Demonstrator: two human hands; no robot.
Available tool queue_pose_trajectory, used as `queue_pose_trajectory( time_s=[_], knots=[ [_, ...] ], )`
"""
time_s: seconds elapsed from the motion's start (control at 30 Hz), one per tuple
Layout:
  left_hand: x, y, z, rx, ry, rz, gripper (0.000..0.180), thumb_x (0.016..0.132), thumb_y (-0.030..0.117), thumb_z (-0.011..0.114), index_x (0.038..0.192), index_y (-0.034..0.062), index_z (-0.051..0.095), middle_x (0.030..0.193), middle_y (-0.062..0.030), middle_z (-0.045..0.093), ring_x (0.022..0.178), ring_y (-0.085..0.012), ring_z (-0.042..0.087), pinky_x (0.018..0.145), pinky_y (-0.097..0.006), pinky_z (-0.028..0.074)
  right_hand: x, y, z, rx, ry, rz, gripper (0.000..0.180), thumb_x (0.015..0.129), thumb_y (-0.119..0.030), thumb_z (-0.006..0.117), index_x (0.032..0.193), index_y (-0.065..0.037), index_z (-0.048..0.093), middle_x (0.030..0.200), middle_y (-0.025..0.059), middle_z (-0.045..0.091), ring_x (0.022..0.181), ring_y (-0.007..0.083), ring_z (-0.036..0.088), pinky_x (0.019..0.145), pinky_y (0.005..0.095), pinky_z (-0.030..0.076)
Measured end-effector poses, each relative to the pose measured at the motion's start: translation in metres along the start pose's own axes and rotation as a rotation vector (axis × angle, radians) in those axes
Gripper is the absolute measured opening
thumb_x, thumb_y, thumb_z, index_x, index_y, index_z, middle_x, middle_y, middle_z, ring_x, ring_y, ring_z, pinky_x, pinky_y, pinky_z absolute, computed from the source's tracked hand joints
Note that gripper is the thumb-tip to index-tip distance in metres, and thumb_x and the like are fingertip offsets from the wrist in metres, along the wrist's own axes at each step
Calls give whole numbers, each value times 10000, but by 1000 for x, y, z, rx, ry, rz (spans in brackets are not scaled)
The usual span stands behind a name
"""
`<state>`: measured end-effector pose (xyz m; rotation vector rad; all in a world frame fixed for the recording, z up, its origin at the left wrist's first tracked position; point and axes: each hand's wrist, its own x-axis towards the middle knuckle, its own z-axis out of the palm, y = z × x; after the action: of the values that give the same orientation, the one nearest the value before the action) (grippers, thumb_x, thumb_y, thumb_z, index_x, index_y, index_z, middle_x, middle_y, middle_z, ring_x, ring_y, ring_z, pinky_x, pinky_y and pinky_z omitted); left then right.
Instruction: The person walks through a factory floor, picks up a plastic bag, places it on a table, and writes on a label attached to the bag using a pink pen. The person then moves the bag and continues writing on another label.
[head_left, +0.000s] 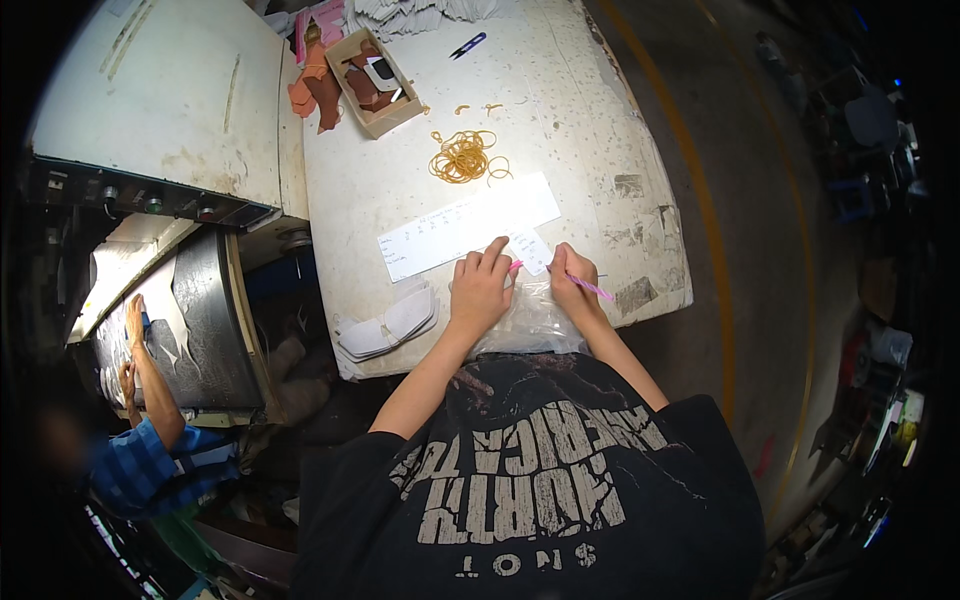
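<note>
My right hand (pixel 572 281) is closed around a pink-and-purple pen (pixel 597 290), its tip end by a small white slip (pixel 530 252) with handwriting. My left hand (pixel 482 287) rests at the slip's left side, its index finger reaching onto the paper. Between its thumb and fingers shows a small pink piece (pixel 516 265), perhaps a pen cap. Just beyond lies a long white sheet (pixel 470 222) with handwritten rows, partly under the slip. A clear plastic bag (pixel 530 325) spreads beneath my wrists at the table's near edge.
Rubber bands (pixel 461 158) lie heaped mid-table. Farther back are a cardboard box (pixel 392 118) with brown scraps and purple thread snips (pixel 468 46). Stacked white pieces (pixel 390 325) sit near left. A co-worker in a blue shirt (pixel 150 465) handles material at a machine on the left.
</note>
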<state>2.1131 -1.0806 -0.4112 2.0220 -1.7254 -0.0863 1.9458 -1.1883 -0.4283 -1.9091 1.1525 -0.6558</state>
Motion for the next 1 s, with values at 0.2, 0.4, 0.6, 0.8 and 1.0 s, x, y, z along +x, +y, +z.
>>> queue_pose_trajectory(
  time_s=[0.2,0.4,0.6,0.8,1.0],
  knots=[
    [0,0,0,17,18,14,225,918,245,701,1060,73,669,1423,-39,599,998,-264,588,884,-409,454,0,2,-1,87,11,96,380,1107,-269,459,870,-8,600,731,186,680,691,356,697,643,434,524],
    [0,0,-1,2,4,7,224,917,245,703,1054,72,669,1422,-41,597,997,-265,590,878,-411,455,0,4,1,33,-7,53,382,1108,-278,471,862,-14,595,722,181,681,674,354,699,632,432,525],
    [0,0,-1,-2,2,7,223,913,243,708,1050,72,668,1423,-42,596,998,-264,591,877,-409,454,0,2,1,27,15,23,381,1109,-274,465,859,-16,592,707,186,666,664,361,692,621,438,521],
    [1,1,-2,12,9,10,221,914,244,710,1049,74,667,1420,-40,597,995,-262,590,874,-405,453,-1,3,1,16,24,9,392,1113,-274,460,849,-15,587,690,187,647,649,366,680,611,445,516],
    [1,2,-3,24,17,17,218,915,244,710,1045,74,667,1418,-40,598,990,-259,591,871,-403,453,0,5,2,22,31,4,396,1115,-272,458,840,-14,579,693,195,647,649,372,679,607,450,513]
  ],
)
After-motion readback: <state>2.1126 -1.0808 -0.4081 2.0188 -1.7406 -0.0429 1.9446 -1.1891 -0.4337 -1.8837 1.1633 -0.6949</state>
